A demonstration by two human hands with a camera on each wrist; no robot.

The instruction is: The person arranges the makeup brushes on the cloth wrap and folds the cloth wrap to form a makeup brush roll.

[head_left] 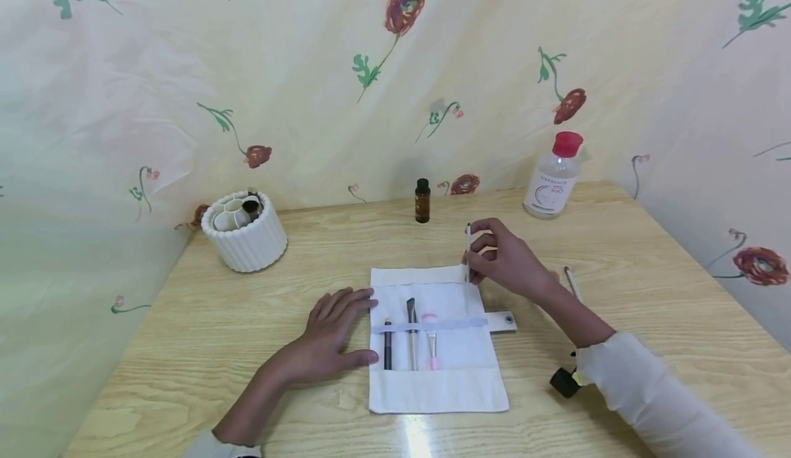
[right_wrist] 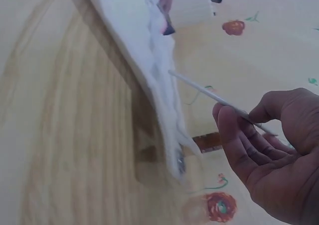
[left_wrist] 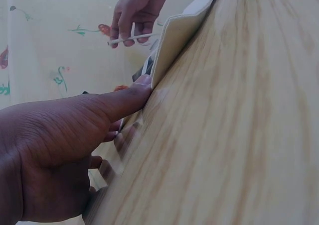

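Note:
A white fabric brush roll [head_left: 439, 393] lies unrolled on the table. Under its lilac elastic band sit a dark brush [head_left: 387, 349], a brush with an angled dark head [head_left: 412, 348] and a pink-ended brush [head_left: 433, 349]. My left hand [head_left: 334, 338] rests at the roll's left edge, fingers spread; its thumb [left_wrist: 130, 96] touches the fabric in the left wrist view. Above the roll's top right corner, my right hand [head_left: 507, 259] pinches a thin white stick with a dark tip [head_left: 468, 238] between thumb and fingers. In the right wrist view this stick [right_wrist: 199, 88] slants towards the roll.
A ribbed white holder [head_left: 247, 238] with brushes stands at the back left. A small brown bottle [head_left: 422, 202] and a red-capped clear bottle [head_left: 552, 180] stand near the wall. Beside the right forearm lie another pale stick [head_left: 572, 283] and a black-ended object [head_left: 564, 382].

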